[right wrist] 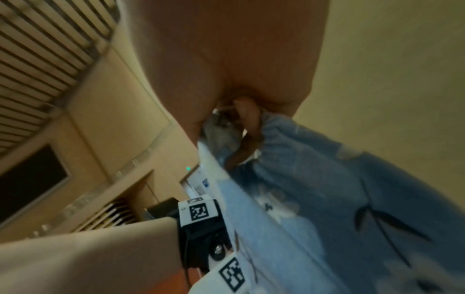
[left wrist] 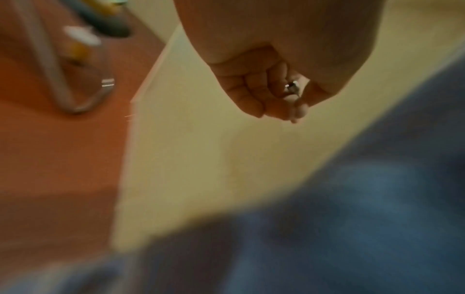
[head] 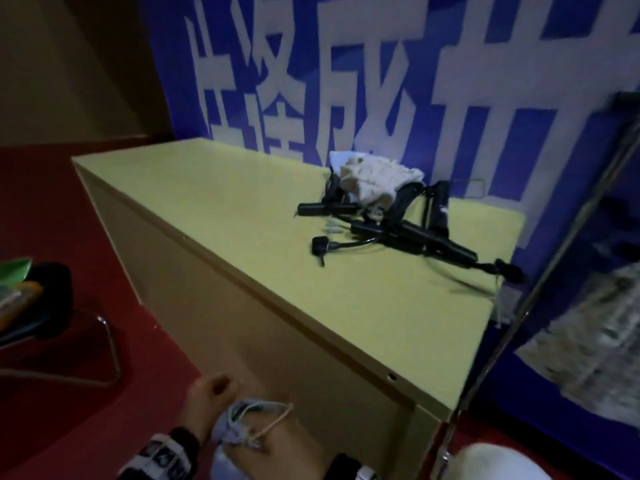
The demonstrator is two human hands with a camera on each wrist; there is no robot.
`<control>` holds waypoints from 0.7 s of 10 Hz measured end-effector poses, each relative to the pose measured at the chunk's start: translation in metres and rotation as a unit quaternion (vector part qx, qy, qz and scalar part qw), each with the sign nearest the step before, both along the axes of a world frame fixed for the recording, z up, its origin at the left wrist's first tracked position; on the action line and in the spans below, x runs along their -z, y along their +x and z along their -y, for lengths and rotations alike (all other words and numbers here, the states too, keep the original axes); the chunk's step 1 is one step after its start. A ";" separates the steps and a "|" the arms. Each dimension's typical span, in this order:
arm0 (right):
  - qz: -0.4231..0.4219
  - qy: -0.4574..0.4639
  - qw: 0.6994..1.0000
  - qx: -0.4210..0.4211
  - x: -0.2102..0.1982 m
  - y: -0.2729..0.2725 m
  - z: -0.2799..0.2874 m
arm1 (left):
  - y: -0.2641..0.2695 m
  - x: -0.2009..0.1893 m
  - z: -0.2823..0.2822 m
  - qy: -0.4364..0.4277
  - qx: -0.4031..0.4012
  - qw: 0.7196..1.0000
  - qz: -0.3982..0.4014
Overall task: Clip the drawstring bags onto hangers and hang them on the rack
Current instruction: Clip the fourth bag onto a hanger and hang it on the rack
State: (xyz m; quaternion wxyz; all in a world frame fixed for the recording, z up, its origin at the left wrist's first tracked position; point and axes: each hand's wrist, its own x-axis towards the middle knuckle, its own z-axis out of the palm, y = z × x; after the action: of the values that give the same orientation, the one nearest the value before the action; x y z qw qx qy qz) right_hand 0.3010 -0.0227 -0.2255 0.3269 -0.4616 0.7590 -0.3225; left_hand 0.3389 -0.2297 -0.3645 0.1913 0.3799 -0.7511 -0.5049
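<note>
Right hand [head: 277,441] gripped blue printed drawstring bag [right wrist: 314,199], unclipped; left hand [left wrist: 264,93] curled round small metal piece. Black clip hangers [head: 398,230], cream bag [head: 374,178] untouched on yellow table [head: 225,209].

Head view looks down across the cabinet [head: 311,271]; both close wrist views share its front.

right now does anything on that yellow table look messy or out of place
Yes: the black clip hangers lie in a tangled heap with a crumpled cream bag near the table's far right end, one clip poking past the edge.
</note>
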 end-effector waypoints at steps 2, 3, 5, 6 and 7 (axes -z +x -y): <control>0.067 -0.278 0.958 -0.016 -0.101 -0.014 -0.023 | -0.006 -0.204 -0.043 -0.053 0.179 0.975 -0.122; 0.084 -0.356 0.930 0.025 -0.142 -0.030 -0.043 | -0.021 -0.292 -0.090 -0.081 0.293 0.935 -0.181; 0.066 -0.404 0.910 0.068 -0.228 -0.088 -0.102 | -0.078 -0.381 -0.163 -0.071 0.360 0.883 -0.291; 0.035 -0.434 0.894 0.109 -0.264 -0.112 -0.131 | -0.115 -0.403 -0.190 -0.048 0.341 0.881 -0.323; -0.007 -0.450 0.878 0.163 -0.290 -0.135 -0.163 | -0.138 -0.419 -0.216 -0.018 0.296 0.893 -0.339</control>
State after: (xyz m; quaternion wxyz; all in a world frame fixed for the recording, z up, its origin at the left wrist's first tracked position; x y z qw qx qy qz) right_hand 0.1660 0.1407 0.0647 0.0217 -0.4311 0.5986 -0.6748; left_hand 0.2005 -0.0137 0.0549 0.2828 -0.0574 -0.7271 -0.6230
